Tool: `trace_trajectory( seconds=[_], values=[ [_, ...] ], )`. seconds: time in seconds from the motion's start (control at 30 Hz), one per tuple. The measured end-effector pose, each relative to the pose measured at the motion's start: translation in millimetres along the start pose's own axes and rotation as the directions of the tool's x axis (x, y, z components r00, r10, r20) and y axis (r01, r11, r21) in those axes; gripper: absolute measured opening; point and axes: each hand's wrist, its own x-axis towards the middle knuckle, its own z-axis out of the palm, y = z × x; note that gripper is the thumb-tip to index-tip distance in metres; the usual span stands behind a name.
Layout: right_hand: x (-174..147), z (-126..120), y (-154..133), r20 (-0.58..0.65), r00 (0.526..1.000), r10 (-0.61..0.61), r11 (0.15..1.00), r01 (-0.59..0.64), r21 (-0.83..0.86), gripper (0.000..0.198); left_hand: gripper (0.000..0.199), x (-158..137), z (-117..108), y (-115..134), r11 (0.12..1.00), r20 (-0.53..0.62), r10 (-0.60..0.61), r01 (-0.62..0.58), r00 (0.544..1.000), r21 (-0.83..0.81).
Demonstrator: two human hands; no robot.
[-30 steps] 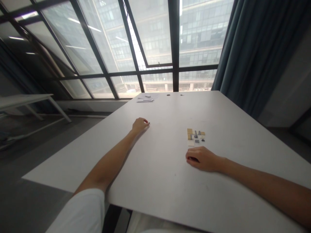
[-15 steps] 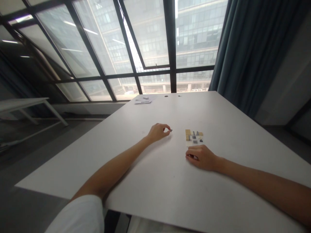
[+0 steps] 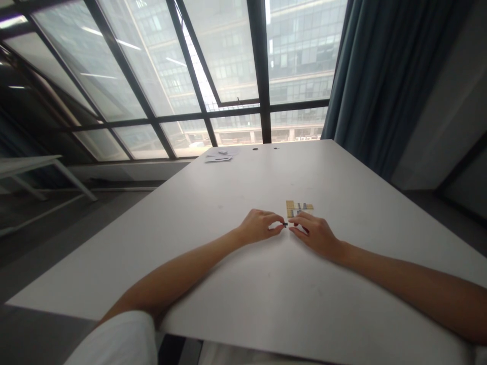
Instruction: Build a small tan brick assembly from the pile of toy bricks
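Observation:
My left hand (image 3: 262,226) pinches a small dark piece (image 3: 285,224) between thumb and fingertips, just above the white tabletop. The piece is too small for me to name its kind. Close by on the right, my right hand (image 3: 312,234) has its thumb and fingers apart, the fingertips beside the dark piece. Whether they touch it I cannot tell. Behind my right hand lies a flat group of small yellow, white and grey pieces (image 3: 291,207), its near part hidden by that hand.
The white table (image 3: 228,304) stretches toward the windows. At its far left lie white papers (image 3: 218,158), with a small dark round object (image 3: 255,149) at the far edge. A blue curtain (image 3: 361,91) hangs on the right; another table (image 3: 30,162) stands at left.
My left hand has moved right and nearer me with the dark piece. My right hand has shifted up toward it, its fingers opening, and now covers part of the small pieces.

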Motion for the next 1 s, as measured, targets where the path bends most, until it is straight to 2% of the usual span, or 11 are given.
trace_trajectory(
  seconds=[0.33, 0.6, 1.0],
  values=[
    [2.2, -2.3, -5.1, 0.014, 0.998, -0.056, 0.998, 0.055, 0.026, 0.013, 0.017, -1.4, 1.5, 5.0, 0.997, -0.007, 0.070, -0.070, 0.998, -0.020],
    [2.8, -2.5, -5.1, -0.028, 0.997, -0.068, 0.997, 0.069, 0.020, 0.013, 0.019, -2.8, 4.4, 4.4, 0.998, -0.028, 0.055, -0.056, 0.998, -0.027],
    [1.8, -2.4, -5.3, -0.005, 0.999, -0.051, 0.998, 0.051, 0.031, 0.014, 0.017, -3.3, 7.4, 4.9, 0.998, -0.054, 0.043, -0.045, 0.998, -0.034]
  ],
)
